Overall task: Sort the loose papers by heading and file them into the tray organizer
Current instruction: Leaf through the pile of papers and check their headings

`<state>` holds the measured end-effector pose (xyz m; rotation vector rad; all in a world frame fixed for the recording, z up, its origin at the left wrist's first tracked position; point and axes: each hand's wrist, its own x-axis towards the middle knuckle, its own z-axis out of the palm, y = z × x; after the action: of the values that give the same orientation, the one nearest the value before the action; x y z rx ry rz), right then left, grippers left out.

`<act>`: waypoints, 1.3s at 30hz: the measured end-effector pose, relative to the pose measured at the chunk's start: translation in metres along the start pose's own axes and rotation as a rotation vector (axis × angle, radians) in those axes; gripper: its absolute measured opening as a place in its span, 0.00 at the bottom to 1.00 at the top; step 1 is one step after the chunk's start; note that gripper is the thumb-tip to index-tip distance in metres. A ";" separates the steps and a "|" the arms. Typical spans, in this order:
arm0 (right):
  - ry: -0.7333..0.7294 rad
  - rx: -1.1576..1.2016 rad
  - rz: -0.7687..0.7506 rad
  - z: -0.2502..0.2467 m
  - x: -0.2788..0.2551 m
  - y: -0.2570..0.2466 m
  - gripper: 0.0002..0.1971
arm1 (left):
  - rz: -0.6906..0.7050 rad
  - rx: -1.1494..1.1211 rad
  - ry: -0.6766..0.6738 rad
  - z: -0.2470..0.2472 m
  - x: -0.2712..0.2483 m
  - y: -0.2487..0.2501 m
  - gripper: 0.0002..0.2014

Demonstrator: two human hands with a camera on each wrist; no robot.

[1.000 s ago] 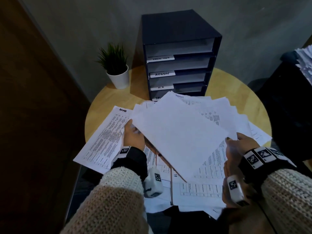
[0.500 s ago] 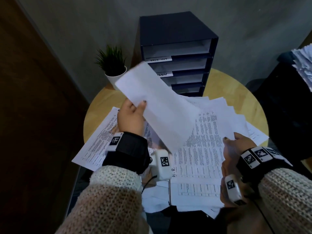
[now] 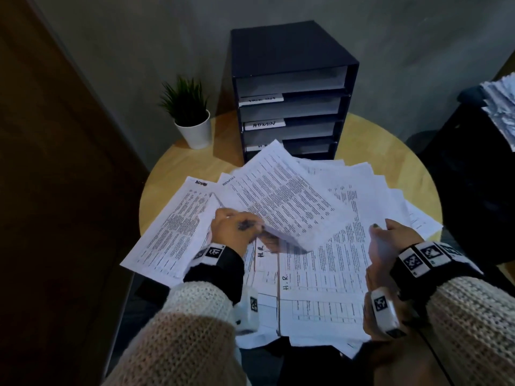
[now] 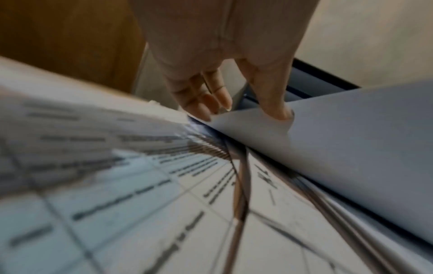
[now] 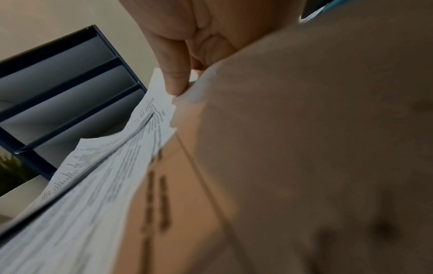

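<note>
The left hand (image 3: 237, 229) is pinching the near corner of one printed sheet (image 3: 284, 201), thumb on one face and fingers curled at its edge, and is holding it tilted above the spread of loose papers (image 3: 328, 274). In the left wrist view the thumb (image 4: 276, 103) is pressing on the sheet's plain side while the other fingers (image 4: 206, 103) are hanging just beside its corner.

The right hand (image 3: 387, 246) is gripping the right edge of the fanned stack, thumb on top; the right wrist view is showing that thumb (image 5: 173, 74) pressing down on the paper edges with the rest of the hand underneath.

The papers are lying fanned across the round wooden desk (image 3: 390, 151), some headed "H.R." near the person, and one sheet headed "ADMIN" (image 3: 172, 227) is lying at the left edge. The dark tray organizer (image 3: 289, 65) is standing at the far side of the desk, just behind the papers, with an "ADMIN" label (image 3: 264, 124) on one shelf. A small potted plant (image 3: 189, 115) is standing to its left.
</note>
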<state>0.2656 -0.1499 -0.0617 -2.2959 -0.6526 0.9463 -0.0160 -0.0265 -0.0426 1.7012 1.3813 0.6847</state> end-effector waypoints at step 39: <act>0.055 0.357 -0.025 -0.010 0.029 0.033 0.16 | -0.250 -0.057 0.407 -0.061 0.028 -0.046 0.19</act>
<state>0.2984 -0.1585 -0.0913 -1.9852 -0.4459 0.9036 -0.0828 0.0191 -0.0528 1.3580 1.7995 0.9494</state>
